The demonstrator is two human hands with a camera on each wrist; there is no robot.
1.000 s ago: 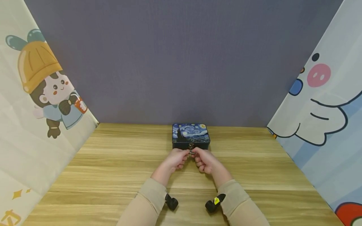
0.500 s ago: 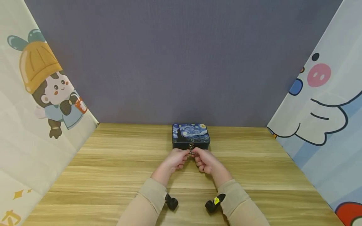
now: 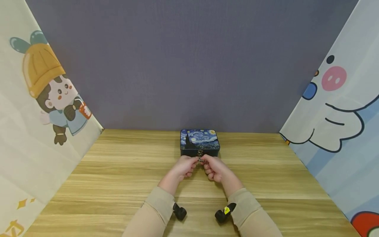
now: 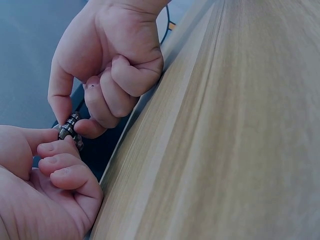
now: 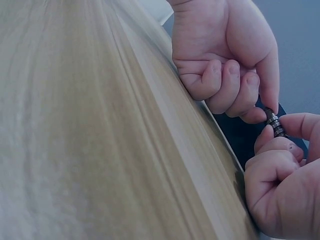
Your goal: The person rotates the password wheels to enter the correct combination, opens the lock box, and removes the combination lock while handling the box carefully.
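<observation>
A small metal combination lock [image 3: 201, 160] with ringed number dials hangs at the front clasp [image 3: 200, 153] of a dark tin box [image 3: 199, 140], whose lid bears a blue starry-night painting. My left hand [image 3: 184, 166] pinches one end of the lock between thumb and index finger. At the other end, my right hand [image 3: 216, 168] pinches it in the same way. Both wrist views show the dials of the lock [image 4: 69, 126] [image 5: 275, 124] between the fingertips, with the remaining fingers curled in. The hands partly hide the lock and the lower front of the box.
The box stands on a wood-grain table [image 3: 133, 184], close to a grey back panel [image 3: 189, 65]. Printed cartoon curtains flank the table, one on the left [image 3: 17, 131] and one on the right [image 3: 355, 138]. A small black camera sits on each sleeve cuff.
Both hands and the box stay in place, with hardly any finger movement visible. The print on the left curtain has drifted slightly to the right.
</observation>
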